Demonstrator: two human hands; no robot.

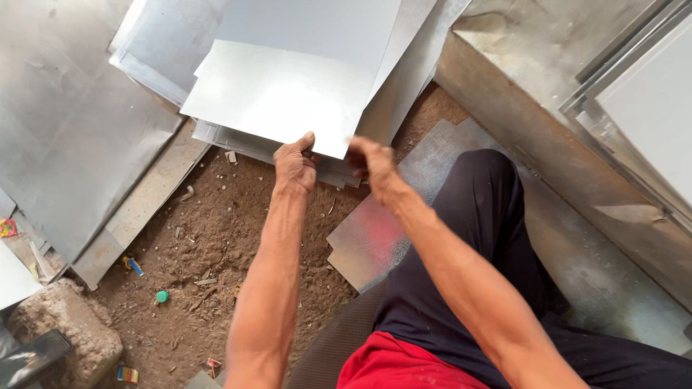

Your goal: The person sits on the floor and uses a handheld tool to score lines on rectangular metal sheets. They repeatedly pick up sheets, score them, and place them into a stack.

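The top metal sheet (281,94) lies on a stack of sheets (238,140), straight ahead of both hands. The left hand (295,164) pinches its near edge, thumb on top and fingers underneath. The right hand (371,162) is curled at the sheet's near corner, just beside the left; whether it actually grips the sheet cannot be told through the blur. The stack rests on the dirt floor (216,238), where a green cap (163,296) lies among small scraps. No containers show.
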